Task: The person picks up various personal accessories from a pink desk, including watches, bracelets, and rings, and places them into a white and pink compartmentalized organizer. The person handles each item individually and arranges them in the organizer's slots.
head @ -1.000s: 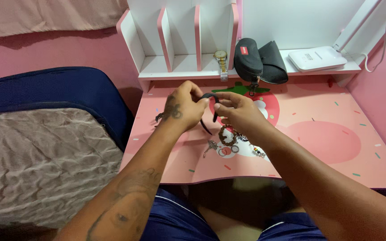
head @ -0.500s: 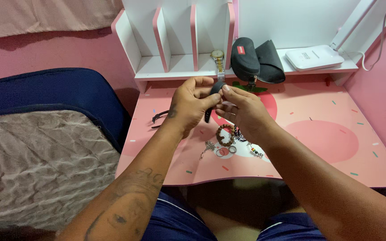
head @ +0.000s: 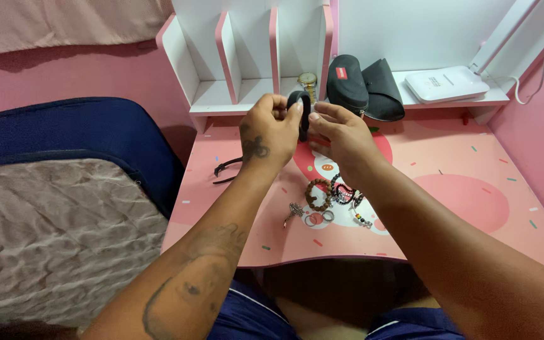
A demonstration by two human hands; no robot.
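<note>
The left hand (head: 271,129) is closed, its fingertips pinching the left side of a black band (head: 300,112), and the right hand (head: 341,135) meets it from 3 o'clock, thumb and forefinger pressed on the band's other side, so both hands grip the same piece. The band is matte black, a narrow strap bent into a loop, held up in the air above the back of the desk (head: 448,189) and just in front of the shelf edge. Its long axis runs nearly upright, the rounded top toward 12 o'clock and the lower end hidden between the fingers; whether the ends are joined cannot be told. Directly behind the loop, at 12 o'clock, a gold wristwatch (head: 308,80) stands on the white shelf (head: 221,101), partly covered by the band. At 2 o'clock from the hands lie two black glasses cases (head: 363,85), and farther right a flat white box (head: 447,84). Below the hands, at 6 o'clock on the pink desk, sit a brown bead bracelet (head: 317,193), a dark bead bracelet (head: 342,192), two small rings (head: 317,218) and a silver charm (head: 294,210). At 8 o'clock a thin black strap (head: 225,170) lies near the desk's left edge, and beyond it a dark blue suitcase (head: 77,129) with a crumpled grey lining (head: 58,233).
</note>
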